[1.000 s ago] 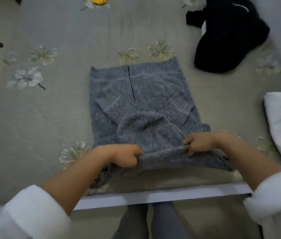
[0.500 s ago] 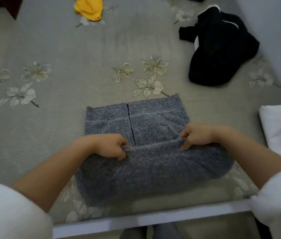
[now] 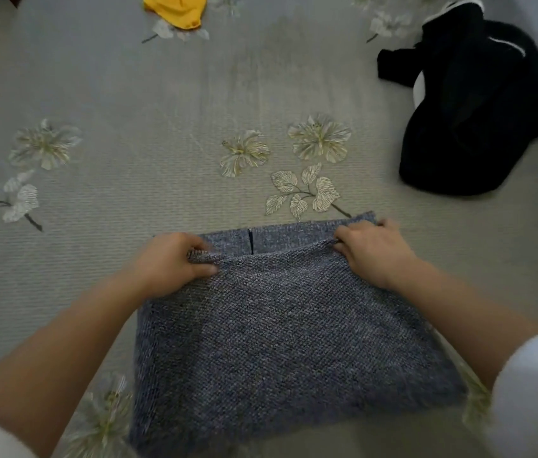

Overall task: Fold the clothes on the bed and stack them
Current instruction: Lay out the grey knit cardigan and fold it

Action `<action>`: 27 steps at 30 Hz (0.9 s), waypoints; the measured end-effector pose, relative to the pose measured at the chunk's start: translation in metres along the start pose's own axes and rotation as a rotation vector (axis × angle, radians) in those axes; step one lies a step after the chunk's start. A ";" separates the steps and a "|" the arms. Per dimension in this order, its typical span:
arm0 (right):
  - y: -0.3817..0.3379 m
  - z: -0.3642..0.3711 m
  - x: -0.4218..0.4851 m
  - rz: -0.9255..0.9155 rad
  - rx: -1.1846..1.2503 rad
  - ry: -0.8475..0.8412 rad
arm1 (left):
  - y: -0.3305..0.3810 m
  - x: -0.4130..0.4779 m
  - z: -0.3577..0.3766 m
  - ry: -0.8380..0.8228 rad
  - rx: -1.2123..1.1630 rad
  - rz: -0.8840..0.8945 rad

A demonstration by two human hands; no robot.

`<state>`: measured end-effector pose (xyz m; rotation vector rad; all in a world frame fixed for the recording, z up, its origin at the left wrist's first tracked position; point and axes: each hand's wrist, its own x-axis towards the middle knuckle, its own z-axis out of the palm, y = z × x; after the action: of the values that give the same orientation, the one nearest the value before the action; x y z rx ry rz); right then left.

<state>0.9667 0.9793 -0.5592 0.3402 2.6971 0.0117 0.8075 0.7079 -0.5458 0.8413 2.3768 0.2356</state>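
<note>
Head view: grey knit sweater (image 3: pixel 287 342) lies on the bed (image 3: pixel 129 110), at its near edge, doubled over on itself. The top layer's far edge stops just short of the bottom layer's far edge, and a narrow strip of bottom layer with a dark slit shows beyond it. Left hand (image 3: pixel 172 262) is at the top layer's left corner, grip closed on the knit, fingers curled over the edge. Right hand (image 3: pixel 373 249) is at the right corner, grip pinching the same edge. Both forearms are bare, with white sleeves (image 3: pixel 535 391) pushed back. Black garment (image 3: pixel 485 117) is heaped far right, well apart. Yellow garment (image 3: pixel 176 9) lies at the far edge, partly out of view.
</note>
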 end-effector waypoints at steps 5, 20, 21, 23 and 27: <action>0.009 0.008 0.032 0.035 0.039 0.209 | -0.016 0.039 -0.015 0.090 0.036 0.005; -0.004 0.045 0.054 0.104 0.441 0.272 | 0.020 0.037 0.086 0.434 -0.055 0.061; -0.010 0.045 0.039 0.056 0.459 0.253 | 0.030 0.025 0.097 0.367 -0.053 0.104; -0.023 0.053 0.014 -0.004 0.416 0.124 | 0.036 0.015 0.117 0.264 0.018 0.101; -0.026 0.083 0.011 0.062 0.264 -0.044 | 0.025 0.034 0.137 0.216 0.083 -0.041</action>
<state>0.9842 0.9529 -0.6406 0.4969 2.6456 -0.3327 0.8802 0.7439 -0.6636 0.8408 2.6185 0.2227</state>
